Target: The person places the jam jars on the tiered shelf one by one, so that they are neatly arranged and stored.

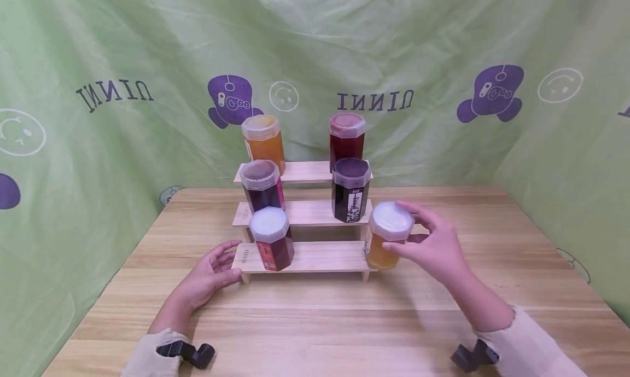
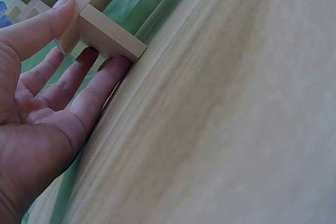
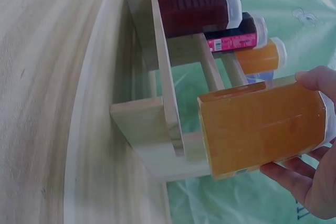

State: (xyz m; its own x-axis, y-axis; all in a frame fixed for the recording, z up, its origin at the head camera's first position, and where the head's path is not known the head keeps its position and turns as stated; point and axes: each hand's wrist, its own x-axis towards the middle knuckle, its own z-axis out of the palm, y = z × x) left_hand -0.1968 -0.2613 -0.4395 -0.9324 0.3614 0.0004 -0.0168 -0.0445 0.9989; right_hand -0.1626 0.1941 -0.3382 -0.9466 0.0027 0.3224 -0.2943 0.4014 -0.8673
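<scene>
My right hand (image 1: 433, 240) grips a jar of amber-orange contents with a white lid (image 1: 386, 248) around its upper part. The jar tilts slightly at the right end of the lowest step of a three-step wooden stand (image 1: 327, 256); in the right wrist view its base is close over that end. My left hand (image 1: 209, 276) holds the left end of the lowest step. In the left wrist view the thumb (image 2: 50, 27) lies at the board's edge and the fingers are against the side leg (image 2: 110, 35). A dark red jar (image 1: 275, 251) stands on the lowest step's left.
On the middle step stand a dark jar with a pink label (image 1: 263, 196) and a black jar (image 1: 350, 199). The top step carries an orange jar (image 1: 268, 147) and a red jar (image 1: 346, 144). Green printed cloth (image 1: 315, 38) hangs behind the wooden table (image 1: 315, 333).
</scene>
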